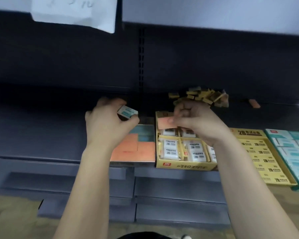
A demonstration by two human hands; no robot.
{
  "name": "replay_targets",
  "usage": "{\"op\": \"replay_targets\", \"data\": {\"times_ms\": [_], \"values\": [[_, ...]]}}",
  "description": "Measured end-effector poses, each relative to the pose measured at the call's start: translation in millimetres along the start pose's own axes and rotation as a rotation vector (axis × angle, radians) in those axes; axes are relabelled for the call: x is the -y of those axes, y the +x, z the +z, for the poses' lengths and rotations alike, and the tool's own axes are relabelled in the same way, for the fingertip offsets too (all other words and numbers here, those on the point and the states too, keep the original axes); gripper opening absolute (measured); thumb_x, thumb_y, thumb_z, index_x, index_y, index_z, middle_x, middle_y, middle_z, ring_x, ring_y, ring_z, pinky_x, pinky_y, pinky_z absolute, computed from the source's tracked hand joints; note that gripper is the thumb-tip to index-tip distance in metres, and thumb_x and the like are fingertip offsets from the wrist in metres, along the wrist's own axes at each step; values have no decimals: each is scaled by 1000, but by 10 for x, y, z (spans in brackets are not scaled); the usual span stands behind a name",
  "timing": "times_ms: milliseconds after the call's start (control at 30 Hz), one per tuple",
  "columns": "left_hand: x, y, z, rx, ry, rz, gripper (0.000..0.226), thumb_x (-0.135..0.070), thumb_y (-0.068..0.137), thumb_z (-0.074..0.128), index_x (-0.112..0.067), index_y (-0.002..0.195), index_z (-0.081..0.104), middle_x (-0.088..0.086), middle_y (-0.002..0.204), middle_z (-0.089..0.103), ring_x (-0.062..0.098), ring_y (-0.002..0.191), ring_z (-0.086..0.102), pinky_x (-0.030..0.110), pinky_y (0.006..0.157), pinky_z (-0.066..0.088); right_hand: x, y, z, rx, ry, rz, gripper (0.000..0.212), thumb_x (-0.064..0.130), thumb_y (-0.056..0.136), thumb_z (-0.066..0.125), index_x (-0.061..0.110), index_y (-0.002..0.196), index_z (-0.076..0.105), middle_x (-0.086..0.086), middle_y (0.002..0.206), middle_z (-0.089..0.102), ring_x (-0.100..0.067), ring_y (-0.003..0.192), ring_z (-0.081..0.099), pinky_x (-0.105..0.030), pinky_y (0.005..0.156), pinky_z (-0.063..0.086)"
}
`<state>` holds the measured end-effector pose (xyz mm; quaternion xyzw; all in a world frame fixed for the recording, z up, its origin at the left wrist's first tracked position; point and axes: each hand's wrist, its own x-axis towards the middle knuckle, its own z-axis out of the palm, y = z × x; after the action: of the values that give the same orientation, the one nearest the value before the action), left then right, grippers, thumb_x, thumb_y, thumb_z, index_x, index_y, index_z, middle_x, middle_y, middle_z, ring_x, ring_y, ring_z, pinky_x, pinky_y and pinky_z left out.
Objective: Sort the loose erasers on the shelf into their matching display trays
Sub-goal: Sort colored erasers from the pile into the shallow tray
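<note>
Left hand (109, 121) grips a teal-and-white eraser (127, 112); right hand (195, 120) pinches an orange eraser (165, 123) above the yellow display tray (185, 165)

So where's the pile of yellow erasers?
Head view, right of centre: the pile sits at the back of the shelf, behind the right hand, beyond the tray of white erasers.

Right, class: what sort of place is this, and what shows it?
Probably a stationery shop: dark metal shelving, display trays of wrapped erasers, and a handwritten paper price sign above.
</note>
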<state>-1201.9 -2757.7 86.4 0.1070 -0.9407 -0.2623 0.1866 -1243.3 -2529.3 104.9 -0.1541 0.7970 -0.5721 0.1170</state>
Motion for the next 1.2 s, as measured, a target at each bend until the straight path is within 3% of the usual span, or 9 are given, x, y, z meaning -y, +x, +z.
{"op": "replay_targets", "data": {"times_ms": [67,167,333,433,533,767,867,1067,1200], "values": [[105,5,-61,-15,-72,-17,50,-52,65,55,-29,109,66,-1,105,56,17,90,52,40,86,46,28,41,135,-1,-39,-25,19,8,78,79,13,78,60,-6,66,64,-13,58,61,-21,57,47],[271,26,-132,-27,-183,-31,47,-46,66,63,-29,110,68,1,110,56,10,87,51,28,74,42,67,128,338,-6,-126,-43,19,13,75,82,18,78,64,-4,71,68,-21,69,68,-36,70,54],[460,61,-178,-41,-223,-22,43,-29,74,75,-24,116,68,3,117,56,11,95,54,24,77,39,120,271,634,-32,-369,-31,17,14,80,78,28,82,69,11,76,66,3,68,60,-11,58,45],[514,72,-194,-48,-250,-19,42,-32,74,73,-21,114,67,0,111,63,13,98,59,25,75,44,114,356,798,-44,-493,-25,15,16,82,75,31,82,69,14,81,67,2,76,61,-10,64,46],[561,73,-211,-29,-290,-28,39,-38,74,69,-22,110,66,-3,100,67,13,95,61,28,72,49,111,423,922,-34,-563,-1,6,19,85,73,23,89,73,16,79,63,2,74,58,-6,58,40],[625,72,-220,-17,-276,24,28,-31,78,70,-27,105,70,-1,104,62,12,91,59,28,74,49,161,470,991,-7,-594,32,11,11,89,66,17,92,74,16,66,59,0,63,59,-11,59,46],[610,74,-223,-18,-283,39,28,-39,72,65,-27,97,70,-2,100,61,12,89,58,30,73,50,171,471,1023,7,-593,69,9,13,88,68,19,91,74,13,65,61,-1,60,61,-6,52,43],[573,66,-209,-18,-286,56,18,-31,76,71,-24,92,67,-6,95,62,10,87,58,35,74,52,148,469,1061,-18,-648,72,13,8,87,65,18,90,73,11,70,63,-2,61,60,-4,52,41],[526,59,-203,-29,-285,84,17,-34,76,72,-25,89,66,-9,92,61,6,85,57,32,72,50,144,465,1097,-18,-727,15,22,3,87,61,16,95,76,12,77,58,-7,75,55,-16,68,41]]}}
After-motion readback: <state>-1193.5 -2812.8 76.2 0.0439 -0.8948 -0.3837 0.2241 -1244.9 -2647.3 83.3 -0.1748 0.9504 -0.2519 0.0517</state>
